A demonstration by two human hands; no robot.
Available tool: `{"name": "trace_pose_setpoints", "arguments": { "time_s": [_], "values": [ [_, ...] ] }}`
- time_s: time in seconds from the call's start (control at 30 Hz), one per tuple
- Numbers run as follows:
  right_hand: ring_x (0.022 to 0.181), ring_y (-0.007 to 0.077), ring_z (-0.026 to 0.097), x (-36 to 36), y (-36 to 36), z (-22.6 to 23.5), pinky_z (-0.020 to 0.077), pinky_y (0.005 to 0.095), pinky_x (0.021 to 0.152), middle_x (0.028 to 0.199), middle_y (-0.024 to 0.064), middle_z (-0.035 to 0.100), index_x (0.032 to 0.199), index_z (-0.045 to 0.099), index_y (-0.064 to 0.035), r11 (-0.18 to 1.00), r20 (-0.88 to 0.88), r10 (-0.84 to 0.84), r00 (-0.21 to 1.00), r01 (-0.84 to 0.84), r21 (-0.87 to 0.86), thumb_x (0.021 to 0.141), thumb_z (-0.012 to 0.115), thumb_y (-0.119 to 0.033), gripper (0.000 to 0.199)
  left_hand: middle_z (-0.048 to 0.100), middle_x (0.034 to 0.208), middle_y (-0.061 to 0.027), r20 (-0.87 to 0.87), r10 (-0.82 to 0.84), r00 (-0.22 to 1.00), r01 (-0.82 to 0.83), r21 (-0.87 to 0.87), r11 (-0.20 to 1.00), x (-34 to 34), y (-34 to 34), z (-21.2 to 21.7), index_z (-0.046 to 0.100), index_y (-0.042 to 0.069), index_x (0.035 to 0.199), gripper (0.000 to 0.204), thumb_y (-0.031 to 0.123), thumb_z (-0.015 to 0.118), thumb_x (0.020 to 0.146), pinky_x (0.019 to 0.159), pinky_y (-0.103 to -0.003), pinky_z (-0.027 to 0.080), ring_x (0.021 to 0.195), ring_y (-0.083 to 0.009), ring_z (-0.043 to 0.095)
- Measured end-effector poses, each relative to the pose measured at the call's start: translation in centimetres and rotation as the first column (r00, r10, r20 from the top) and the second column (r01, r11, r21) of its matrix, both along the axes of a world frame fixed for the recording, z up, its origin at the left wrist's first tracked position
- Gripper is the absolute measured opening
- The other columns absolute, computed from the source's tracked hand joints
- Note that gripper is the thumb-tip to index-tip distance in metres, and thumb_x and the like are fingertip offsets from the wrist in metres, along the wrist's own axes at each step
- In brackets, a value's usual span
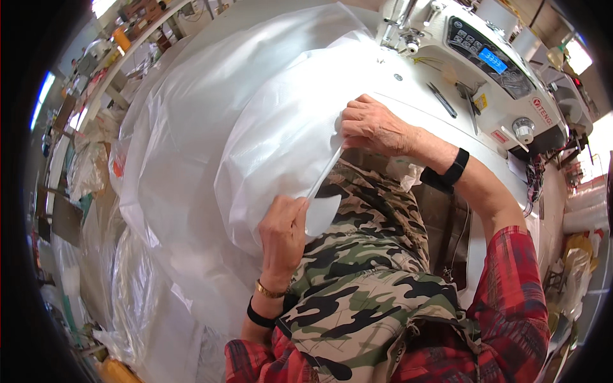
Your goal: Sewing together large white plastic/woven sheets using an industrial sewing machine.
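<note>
A large sheet of thin, translucent white material (268, 140) spreads across the table and hangs down over its left side. My left hand (283, 230) pinches its near edge just above my lap. Farther up and to the right, my right hand (373, 124) grips the same edge. Between the two hands the edge runs as a narrow, straight folded strip (325, 172). A small flap of the sheet (324, 216) hangs beside my left fingers. Right of my right hand stands a white sewing machine (472, 57) with a lit display.
Dark tweezers (442, 100) lie on the machine bed by the machine's arm. A round knob (523, 129) sticks out at its right end. Crumpled clear plastic (128, 281) hangs at the left. Shelves with mixed goods (121, 70) stand at the far left. My lap has a camouflage apron (377, 274).
</note>
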State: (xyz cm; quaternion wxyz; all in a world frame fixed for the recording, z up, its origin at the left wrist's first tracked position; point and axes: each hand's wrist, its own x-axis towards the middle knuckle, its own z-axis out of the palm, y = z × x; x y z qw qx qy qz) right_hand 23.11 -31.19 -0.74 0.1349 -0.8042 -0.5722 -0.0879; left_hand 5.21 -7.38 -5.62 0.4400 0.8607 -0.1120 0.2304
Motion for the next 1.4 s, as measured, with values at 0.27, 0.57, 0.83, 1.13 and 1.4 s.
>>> {"name": "trace_pose_setpoints", "arguments": {
  "time_s": [0.27, 0.57, 0.83, 1.13, 1.4],
  "values": [
    [0.091, 0.0228, 0.055, 4.0, -2.8, 0.1, 0.0407, 0.0387, 0.084, 0.088, 0.0045, 0.055, 0.09, 0.056, -0.0107, 0.99, 0.055, -0.142, 0.988, 0.141, 0.021, 0.088, 0.066, -0.039, 0.03, 0.053, 0.076, -0.0138, -0.114, -0.16, 0.981, 0.152, -0.076, 0.986, 0.4, 0.6, -0.1, 0.067, -0.002, 0.111, 0.024, -0.007, 0.057, 0.09, 0.06, -0.032, 0.042, 0.064, -0.0243, 0.052],
    [0.09, 0.0318, 0.058, 4.0, -3.2, -1.4, 0.0479, 0.0415, 0.08, 0.091, 0.0143, 0.059, 0.09, 0.056, -0.0024, 0.772, 0.15, -0.634, 0.758, 0.615, 0.157, 0.085, 0.07, -0.041, 0.042, 0.064, 0.081, -0.0143, -0.238, -0.37, 0.898, 0.381, -0.002, 0.925, 1.4, -1.6, 0.7, 0.066, 0.001, 0.097, 0.019, -0.001, 0.065, 0.078, 0.06, -0.035, 0.049, 0.066, -0.0297, 0.063],
    [0.107, 0.0289, 0.055, 1.9, -3.7, -1.6, 0.0383, 0.0428, 0.096, 0.11, 0.0139, 0.061, 0.098, 0.061, -0.0031, 0.683, -0.095, -0.715, 0.693, 0.721, 0.117, 0.087, 0.068, -0.044, 0.043, 0.055, 0.068, -0.0122, 0.021, -0.408, 0.913, 0.384, 0.293, 0.876, 4.8, -3.1, 1.8, 0.057, 0.003, 0.075, 0.005, 0.0, 0.061, 0.075, 0.054, -0.039, 0.045, 0.06, -0.0305, 0.057],
    [0.117, 0.0305, 0.052, 2.5, -4.2, -2.0, 0.0328, 0.0443, 0.102, 0.127, 0.02, 0.058, 0.118, 0.06, 0.0, 0.686, -0.156, -0.708, 0.689, 0.723, 0.078, 0.086, 0.065, -0.049, 0.059, 0.051, 0.063, -0.0116, 0.129, -0.439, 0.889, 0.321, 0.508, 0.799, 11.6, -6.4, 4.5, 0.051, 0.005, 0.065, 0.018, 0.007, 0.06, 0.081, 0.052, -0.041, 0.044, 0.057, -0.0312, 0.055],
    [0.12, 0.0305, 0.052, 2.5, -4.4, -2.5, 0.0315, 0.0449, 0.104, 0.128, 0.0195, 0.058, 0.117, 0.059, 0.0003, 0.689, -0.221, -0.687, 0.692, 0.717, 0.106, 0.088, 0.063, -0.042, 0.051, 0.062, 0.065, -0.0188, -0.001, -0.379, 0.925, 0.29, 0.645, 0.707, 18.1, -10.5, 5.3, 0.062, 0.0, 0.066, 0.016, 0.009, 0.059, 0.08, 0.059, -0.045, 0.05, 0.06, -0.0361, 0.063]
  ]
}}
